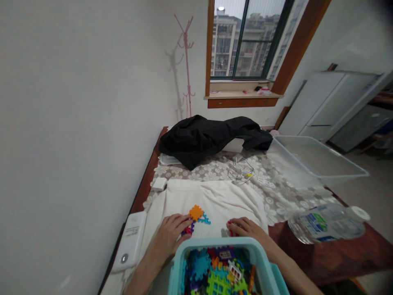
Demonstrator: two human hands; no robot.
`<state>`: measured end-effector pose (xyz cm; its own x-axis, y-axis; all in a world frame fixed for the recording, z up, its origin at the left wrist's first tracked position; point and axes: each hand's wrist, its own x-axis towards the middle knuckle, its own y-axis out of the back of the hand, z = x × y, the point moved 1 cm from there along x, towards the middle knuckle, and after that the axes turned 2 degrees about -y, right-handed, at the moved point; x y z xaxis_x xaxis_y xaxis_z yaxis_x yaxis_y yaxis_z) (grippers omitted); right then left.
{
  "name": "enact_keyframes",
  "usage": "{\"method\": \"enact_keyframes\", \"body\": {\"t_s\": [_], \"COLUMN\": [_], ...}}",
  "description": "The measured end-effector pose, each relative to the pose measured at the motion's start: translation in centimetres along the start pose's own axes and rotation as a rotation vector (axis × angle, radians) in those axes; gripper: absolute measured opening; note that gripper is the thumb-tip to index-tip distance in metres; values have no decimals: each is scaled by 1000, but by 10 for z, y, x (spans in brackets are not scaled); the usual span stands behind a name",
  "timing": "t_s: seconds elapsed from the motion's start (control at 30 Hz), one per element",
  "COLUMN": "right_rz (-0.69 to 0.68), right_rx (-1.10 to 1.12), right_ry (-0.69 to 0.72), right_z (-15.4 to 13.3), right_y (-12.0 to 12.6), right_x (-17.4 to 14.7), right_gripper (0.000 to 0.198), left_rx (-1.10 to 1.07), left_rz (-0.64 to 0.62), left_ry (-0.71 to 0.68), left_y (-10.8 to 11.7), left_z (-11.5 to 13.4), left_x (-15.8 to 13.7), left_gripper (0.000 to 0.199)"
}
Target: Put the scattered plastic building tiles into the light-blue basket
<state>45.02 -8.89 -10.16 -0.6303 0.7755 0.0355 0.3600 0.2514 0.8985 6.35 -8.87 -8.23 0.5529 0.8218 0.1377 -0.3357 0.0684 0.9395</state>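
Observation:
My left hand [172,232] is closed on a small joined group of interlocking plastic pieces over the white cloth. An orange square piece [196,212], a blue triangular piece [205,219] and a purple and red part [188,229] make up this group. Farther right, my right hand [250,230] has its fingers bent over a red interlocking piece [232,232], mostly hidden beneath them. Between my forearms, nearest me, stands a light teal tub [219,242] filled with several colourful notched pieces [218,282].
A white cloth [215,194] covers the table's middle. Black fabric [208,137] lies behind it, with a cable [241,170] nearby. At right are a clear plastic bin [322,159] and a large clear bottle [328,223]. A white device [130,241] lies along the left wall.

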Motion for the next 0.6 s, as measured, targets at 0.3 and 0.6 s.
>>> {"method": "enact_keyframes", "body": {"t_s": [0.3,0.6], "right_rz": [-120,43], "right_rx": [-20,279], "right_ry": [211,109], "right_z": [-9,-38], "right_y": [15,33], "right_x": [37,102], "right_gripper": [26,45], "left_rx": [-181,-245], "left_rz": [106,119], "left_ry": [53,52], "left_y": [39,19], "left_z": [24,19], "left_x": [10,40], "left_gripper": [35,40]}}
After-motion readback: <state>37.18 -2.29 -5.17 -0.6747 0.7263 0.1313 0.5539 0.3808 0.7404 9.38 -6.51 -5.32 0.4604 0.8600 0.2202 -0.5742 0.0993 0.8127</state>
